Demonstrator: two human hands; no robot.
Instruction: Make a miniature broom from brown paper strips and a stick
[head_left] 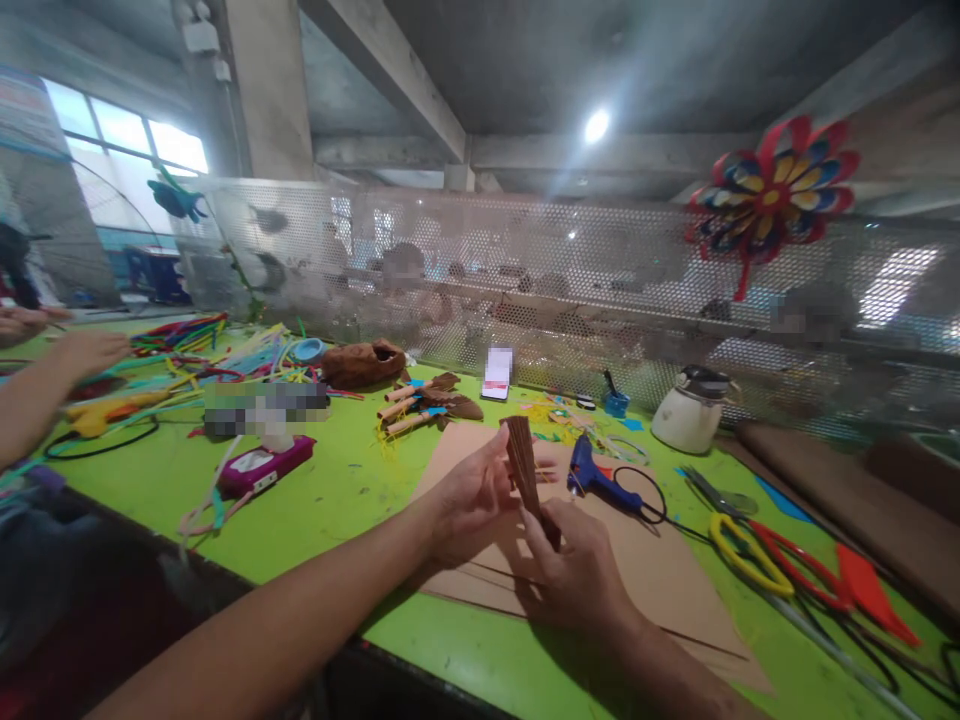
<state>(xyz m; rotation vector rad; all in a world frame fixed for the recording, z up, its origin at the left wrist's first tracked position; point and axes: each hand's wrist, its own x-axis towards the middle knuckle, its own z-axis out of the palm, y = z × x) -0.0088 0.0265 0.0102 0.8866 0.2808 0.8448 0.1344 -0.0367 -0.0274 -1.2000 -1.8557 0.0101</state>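
Observation:
A dark brown pleated strip (523, 465), perhaps folded paper or felt, stands nearly upright above the brown cardboard sheet (637, 560). Its narrow lower end is pinched in my right hand (581, 560), between thumb and curled fingers. At the upper left edge, my left hand (476, 500) closes on the same strip, thumb in front and some fingertips showing behind it. A blue hot glue gun (600, 475) lies on the cardboard just right of the strip. Several brown rolled tubes with leaf-like brown pieces (424, 403) rest beyond my left hand.
Scissors with yellow handles (750, 555) and red ones (806, 575) lie right, near a white kettle (684, 410). A phone (497, 373) leans against the perforated metal screen (600, 290). A purple power strip (268, 467) sits left. Another person's hand (94, 355) is at far left.

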